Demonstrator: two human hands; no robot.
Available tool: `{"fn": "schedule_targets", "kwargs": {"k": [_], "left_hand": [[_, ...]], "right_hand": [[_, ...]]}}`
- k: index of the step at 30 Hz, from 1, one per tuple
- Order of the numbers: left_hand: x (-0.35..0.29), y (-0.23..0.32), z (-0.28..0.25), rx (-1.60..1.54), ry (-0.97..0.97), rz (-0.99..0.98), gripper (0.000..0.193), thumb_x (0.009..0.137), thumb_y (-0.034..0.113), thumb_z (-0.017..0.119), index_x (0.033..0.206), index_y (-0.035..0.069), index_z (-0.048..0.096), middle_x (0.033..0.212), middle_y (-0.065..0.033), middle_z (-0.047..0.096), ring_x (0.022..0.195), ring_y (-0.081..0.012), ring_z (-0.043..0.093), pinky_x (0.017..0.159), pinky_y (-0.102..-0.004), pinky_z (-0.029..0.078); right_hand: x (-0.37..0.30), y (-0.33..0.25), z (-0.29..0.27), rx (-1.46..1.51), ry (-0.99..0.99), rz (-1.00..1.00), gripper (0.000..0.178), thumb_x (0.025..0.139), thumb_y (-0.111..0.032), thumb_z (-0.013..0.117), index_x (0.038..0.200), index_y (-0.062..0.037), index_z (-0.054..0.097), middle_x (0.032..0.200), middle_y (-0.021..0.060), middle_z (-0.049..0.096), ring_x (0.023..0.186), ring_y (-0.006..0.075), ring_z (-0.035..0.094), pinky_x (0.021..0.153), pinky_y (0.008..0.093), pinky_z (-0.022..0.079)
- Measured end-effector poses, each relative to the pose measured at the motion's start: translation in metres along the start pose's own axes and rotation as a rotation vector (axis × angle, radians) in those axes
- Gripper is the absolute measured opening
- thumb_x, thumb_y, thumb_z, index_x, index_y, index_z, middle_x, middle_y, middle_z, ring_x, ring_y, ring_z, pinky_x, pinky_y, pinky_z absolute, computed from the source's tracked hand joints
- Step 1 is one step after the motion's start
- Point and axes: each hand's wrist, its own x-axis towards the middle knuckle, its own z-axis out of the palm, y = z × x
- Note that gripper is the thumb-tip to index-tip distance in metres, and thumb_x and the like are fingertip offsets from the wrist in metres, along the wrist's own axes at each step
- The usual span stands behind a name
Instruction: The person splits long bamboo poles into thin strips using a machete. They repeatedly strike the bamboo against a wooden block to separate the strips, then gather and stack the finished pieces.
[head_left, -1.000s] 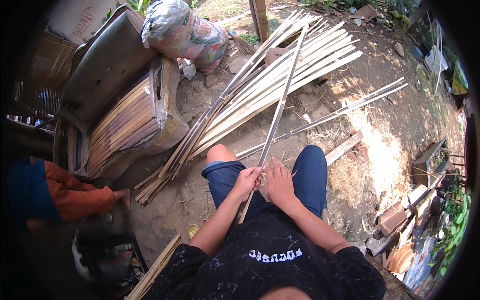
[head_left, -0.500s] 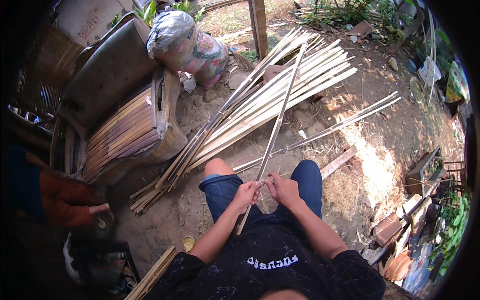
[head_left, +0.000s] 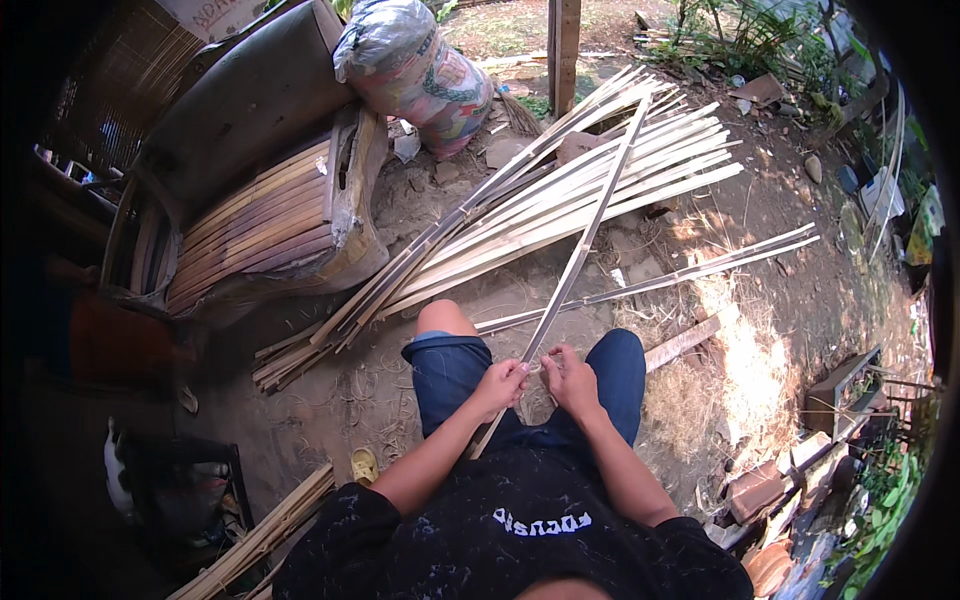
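Note:
A long, narrow bamboo strip [head_left: 574, 258] slants from my lap out over a pile of split strips. My left hand [head_left: 498, 388] is closed round it near its lower end, between my knees. Just to the right, my right hand [head_left: 571, 384] is closed in a pinch, its fingertips close beside the strip. A thin pale thread or fibre seems to lie between the two hands, too small to make out. The lower end of the strip rests against my shirt. Ahead on the ground lies the pile of pale and dark bamboo strips [head_left: 560, 222].
A worn armchair [head_left: 245, 75] with a slatted seat stands at left, beside a stuffed sack [head_left: 415, 75] and a wooden post [head_left: 563, 55]. Two loose strips [head_left: 690, 275] lie ahead right. More strips [head_left: 270, 535] lie lower left near a yellow shoe [head_left: 364, 465]. Rubble [head_left: 760, 490] lines the right.
The view has shifted slightly, so the surroundings sit a little differently. My left hand still grips the strip; my right hand has drawn slightly back from it, fingers still pinched.

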Motion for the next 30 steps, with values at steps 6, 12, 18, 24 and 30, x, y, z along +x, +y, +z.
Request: {"fn": "schedule_targets", "kwargs": {"k": [6,12,18,24,30], "left_hand": [[0.001,-0.006,-0.003,0.079,0.0,0.055,0.026,0.104,0.028,0.056,0.094,0.004,0.059,0.071,-0.0001,0.054,0.049,-0.0065,0.046,0.042,-0.0241,0.036],[-0.002,0.004,0.014,0.171,0.072,0.089,0.028,0.104,0.028,0.056,0.091,0.003,0.06,0.069,0.0005,0.055,0.05,-0.0065,0.048,0.043,-0.025,0.038],[-0.006,0.002,0.012,0.136,0.058,0.111,0.029,0.103,0.029,0.057,0.092,0.003,0.062,0.066,0.0,0.054,0.049,-0.0077,0.049,0.043,-0.0258,0.039],[-0.006,0.003,0.011,0.507,0.228,0.202,0.026,0.101,0.025,0.059,0.099,-0.001,0.063,0.071,-0.0067,0.059,0.054,-0.0159,0.059,0.048,-0.0306,0.045],[-0.019,-0.004,0.017,0.384,0.342,0.583,0.022,0.097,0.017,0.062,0.105,-0.004,0.065,0.111,-0.0166,0.059,0.072,-0.0273,0.067,0.068,-0.0371,0.054]], "right_hand": [[-0.009,0.027,0.001,0.781,-0.684,0.257,0.03,0.104,-0.031,0.055,0.095,-0.0047,0.066,0.066,0.0044,0.058,0.051,0.0129,0.049,0.049,0.029,0.04],[0.0,0.007,0.008,0.427,-0.102,-0.273,0.024,0.103,-0.023,0.057,0.095,-0.0004,0.061,0.07,0.0046,0.063,0.056,0.0133,0.056,0.054,0.03,0.046],[-0.025,0.036,0.033,0.148,-0.165,-0.138,0.024,0.101,-0.023,0.059,0.093,-0.0002,0.062,0.068,0.0089,0.062,0.062,0.0165,0.06,0.058,0.0353,0.049],[-0.017,0.004,-0.001,0.652,-0.509,0.042,0.022,0.103,-0.023,0.056,0.092,-0.0063,0.065,0.065,0.0003,0.053,0.051,0.0075,0.045,0.048,0.027,0.037],[0.017,-0.022,-0.03,-0.094,-0.203,-0.459,0.023,0.091,-0.027,0.069,0.093,-0.0045,0.07,0.074,0.0153,0.067,0.069,0.0355,0.064,0.063,0.0448,0.051]]}}
